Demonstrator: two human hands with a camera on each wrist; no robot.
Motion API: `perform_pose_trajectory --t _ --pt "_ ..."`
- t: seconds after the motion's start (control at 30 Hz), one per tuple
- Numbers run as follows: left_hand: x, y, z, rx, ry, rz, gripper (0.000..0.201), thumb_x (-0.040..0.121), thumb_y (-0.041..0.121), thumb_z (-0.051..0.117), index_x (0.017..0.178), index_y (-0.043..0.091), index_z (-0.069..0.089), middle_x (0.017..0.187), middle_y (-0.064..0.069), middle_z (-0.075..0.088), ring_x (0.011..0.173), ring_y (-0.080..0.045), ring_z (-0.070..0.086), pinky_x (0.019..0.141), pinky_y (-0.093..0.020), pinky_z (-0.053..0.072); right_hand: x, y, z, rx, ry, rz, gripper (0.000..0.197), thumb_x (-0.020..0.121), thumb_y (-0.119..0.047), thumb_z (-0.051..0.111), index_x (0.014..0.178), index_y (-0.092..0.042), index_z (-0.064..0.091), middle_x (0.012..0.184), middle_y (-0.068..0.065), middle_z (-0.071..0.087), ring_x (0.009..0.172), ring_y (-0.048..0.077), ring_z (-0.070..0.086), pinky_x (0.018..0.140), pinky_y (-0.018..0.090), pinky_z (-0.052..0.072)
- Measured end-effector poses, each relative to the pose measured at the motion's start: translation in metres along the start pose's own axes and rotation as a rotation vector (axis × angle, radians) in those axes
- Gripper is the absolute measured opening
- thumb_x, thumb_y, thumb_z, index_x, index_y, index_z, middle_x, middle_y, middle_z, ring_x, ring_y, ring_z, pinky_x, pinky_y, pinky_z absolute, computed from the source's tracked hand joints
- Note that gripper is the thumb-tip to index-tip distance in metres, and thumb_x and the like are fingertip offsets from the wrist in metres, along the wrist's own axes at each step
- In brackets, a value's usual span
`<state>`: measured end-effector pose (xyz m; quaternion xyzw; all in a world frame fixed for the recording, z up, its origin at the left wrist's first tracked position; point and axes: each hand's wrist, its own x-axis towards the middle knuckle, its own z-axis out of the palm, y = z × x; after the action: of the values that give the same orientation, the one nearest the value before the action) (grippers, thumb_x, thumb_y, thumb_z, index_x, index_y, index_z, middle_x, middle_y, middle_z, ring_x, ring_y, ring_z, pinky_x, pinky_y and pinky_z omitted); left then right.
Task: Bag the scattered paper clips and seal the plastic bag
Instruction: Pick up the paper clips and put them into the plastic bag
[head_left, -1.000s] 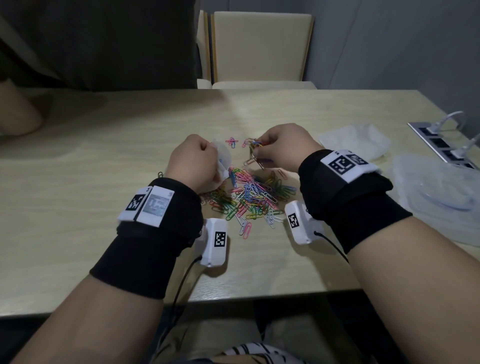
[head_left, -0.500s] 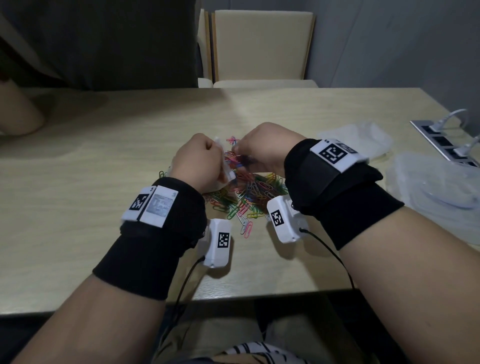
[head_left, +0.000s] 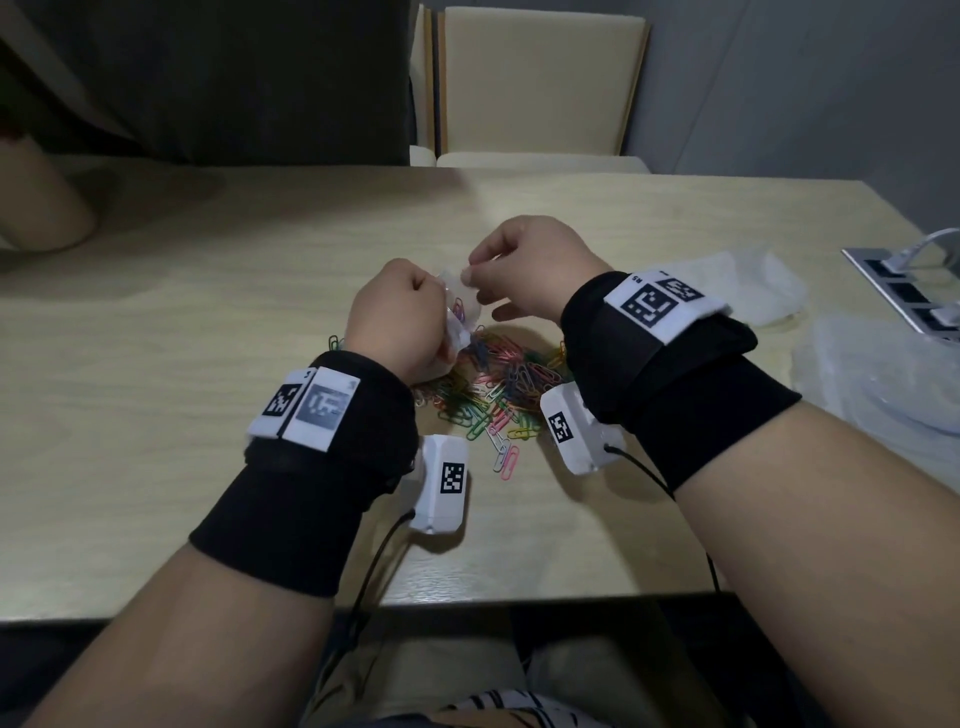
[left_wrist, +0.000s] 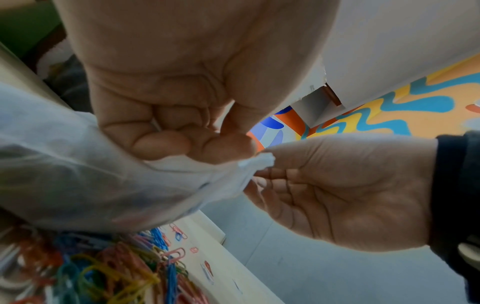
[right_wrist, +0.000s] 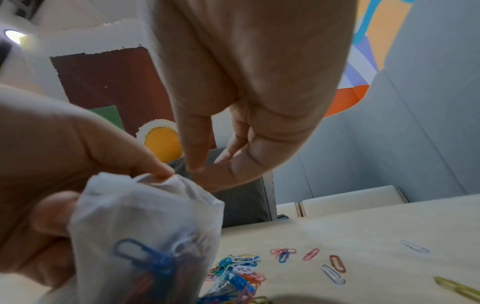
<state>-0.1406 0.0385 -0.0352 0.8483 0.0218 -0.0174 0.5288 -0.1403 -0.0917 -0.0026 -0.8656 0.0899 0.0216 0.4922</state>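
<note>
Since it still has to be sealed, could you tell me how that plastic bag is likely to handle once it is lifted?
Probably floppy: the plastic bag crumples where the left hand grips it. Likely bottom-heavy, with paper clips bunched inside. The thin film may slip, so its mouth needs pinching.

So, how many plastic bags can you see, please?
3: a held bag in the left hand, a crumpled bag on the table at right, a clear bag beside it, possibly several stacked.

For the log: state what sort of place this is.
Probably an office meeting room: a long pale wood-grain table, a cream padded chair and a recessed metal socket panel.
</note>
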Motion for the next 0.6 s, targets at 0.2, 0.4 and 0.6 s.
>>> perform_pose_trajectory --t 0.2,0.4,0.6 --pt "0.012 -0.005 -0.016 -0.02 0.11 0.054 0.03 0.1 0.026 0.037 0.085 0.006 0.053 0.085 -0.016 0.057 0.094 -0.038 0.058 0.084 -0.044 0.049 0.036 0.009 0.0 -0.367 0.094 0.104 0.024 0.091 -0.024 0.053 0.072 -0.008 0.051 0.073 0.01 0.056 0.069 0.025 0.051 0.06 0.03 0.042" --pt "0.023 -0.01 -0.038 -0.078 0.226 0.088 0.037 0.097 0.035 0.039 0.065 0.017 0.044 0.074 -0.01 0.052 0.075 -0.026 0.049 0.073 -0.043 0.043 0.059 0.026 0.005 -0.62 0.031 0.25 0.042 0.095 -0.044 0.047 0.09 -0.006 0.062 0.113 0.019 0.065 0.098 0.036 0.059 0.092 0.046 0.045" --pt "0.028 -0.012 -0.061 -0.092 0.309 0.101 0.038 0.095 0.04 0.039 0.064 0.02 0.047 0.071 -0.006 0.052 0.075 -0.025 0.051 0.073 -0.046 0.047 0.064 0.018 0.015 -0.756 -0.15 0.209 0.053 0.104 -0.039 0.032 0.126 0.004 0.055 0.127 0.02 0.059 0.109 0.033 0.057 0.09 0.034 0.039"
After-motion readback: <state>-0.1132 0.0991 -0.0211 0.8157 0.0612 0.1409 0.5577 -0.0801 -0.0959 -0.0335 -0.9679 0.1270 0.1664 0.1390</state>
